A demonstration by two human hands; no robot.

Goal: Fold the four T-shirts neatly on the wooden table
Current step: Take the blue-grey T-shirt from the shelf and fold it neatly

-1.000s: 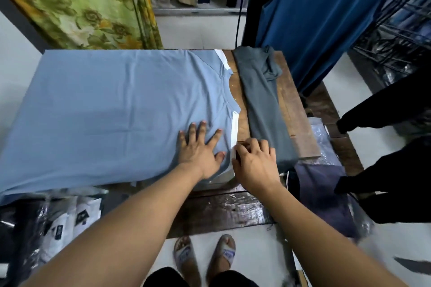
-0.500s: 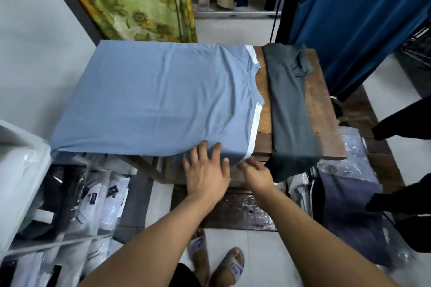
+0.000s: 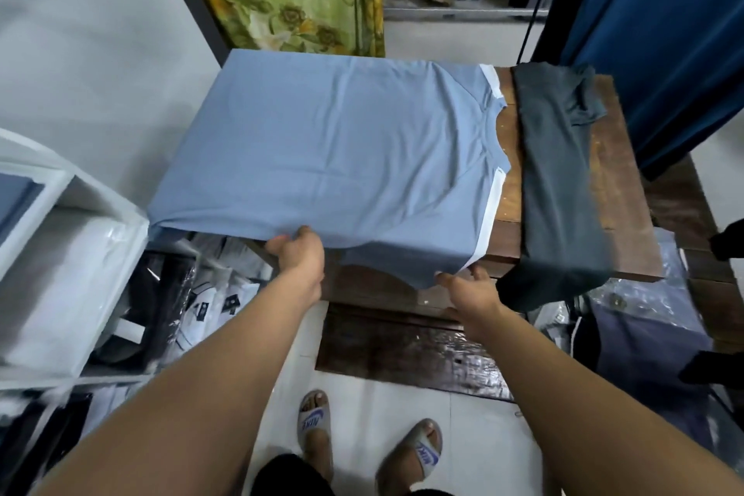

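While the blue T-shirt is lying across the desk, the left grip is clutching its overhanging 6 o'clock edge, probably readying a fold. The right grip is meeting the 4 o'clock sleeve corner, pinch unclear. At 3 o'clock the grey T-shirt is lying alongside.

spread T-shirt on table, folded T-shirt right
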